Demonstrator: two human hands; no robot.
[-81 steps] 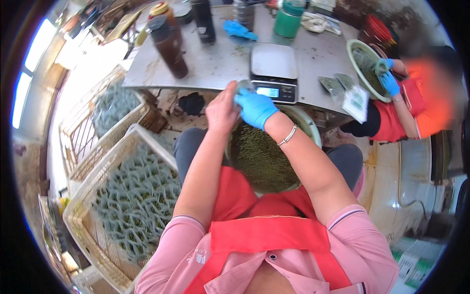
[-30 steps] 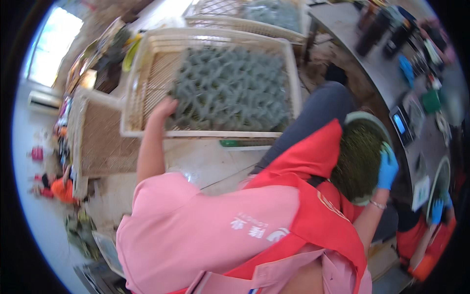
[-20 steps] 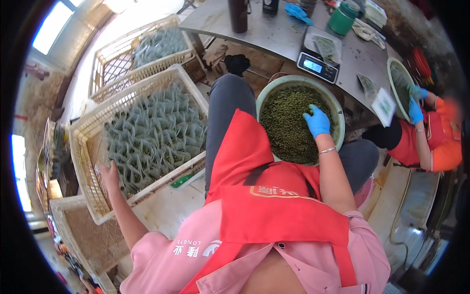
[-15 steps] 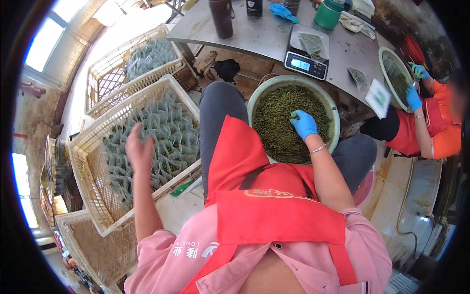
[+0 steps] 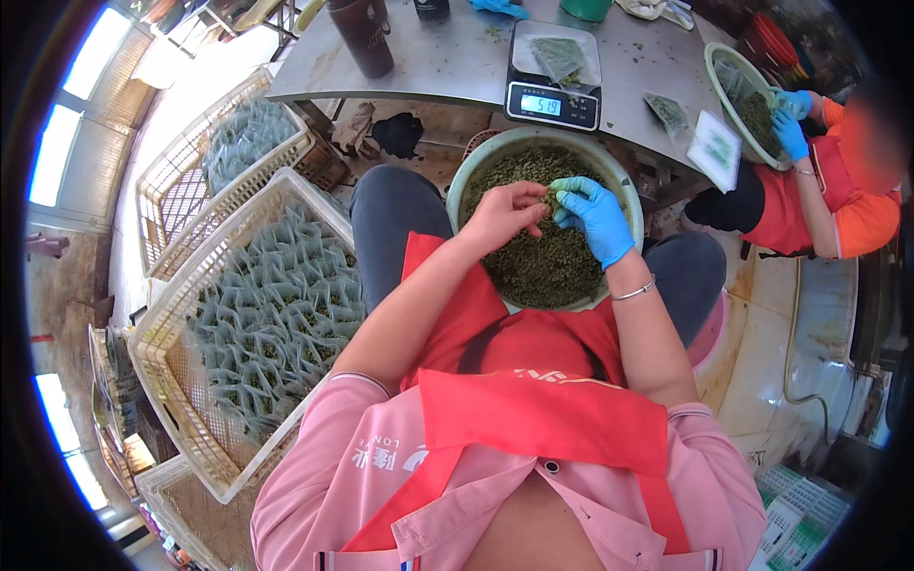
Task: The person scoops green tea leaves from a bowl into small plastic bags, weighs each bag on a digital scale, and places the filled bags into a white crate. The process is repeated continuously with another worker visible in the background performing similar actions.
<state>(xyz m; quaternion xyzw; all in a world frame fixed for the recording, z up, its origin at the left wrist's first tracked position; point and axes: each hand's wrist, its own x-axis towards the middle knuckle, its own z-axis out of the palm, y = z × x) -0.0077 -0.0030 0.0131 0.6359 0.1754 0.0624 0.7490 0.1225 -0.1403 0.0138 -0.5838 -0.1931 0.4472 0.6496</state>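
A round pale-green tub (image 5: 461,183) full of small green peppercorns (image 5: 533,271) sits between my knees. Over it my two hands meet. My gloved right hand (image 5: 598,221), in blue, pinches a small sprig of green peppercorns (image 5: 554,200). From the left, my bare left hand (image 5: 505,217) has its fingers closed at the same sprig, thumb and fingertips together; fingertips partly hide it. Behind the tub, a digital scale (image 5: 554,103) with a lit display stands on the metal table, carrying a clear bag of green peppercorns (image 5: 558,59).
To my left, a cream plastic crate (image 5: 181,428) holds many filled clear bags (image 5: 276,324); another crate (image 5: 157,205) stands behind it. A dark bottle (image 5: 362,38) and another filled bag (image 5: 666,112) are on the table (image 5: 438,71). At right, a co-worker's gloved hands (image 5: 790,133) work at a tub (image 5: 721,81).
My left hand has moved from over the crate to the tub, joining my right hand. The right hand has lifted off the peppercorns with a small sprig. The view has shifted.
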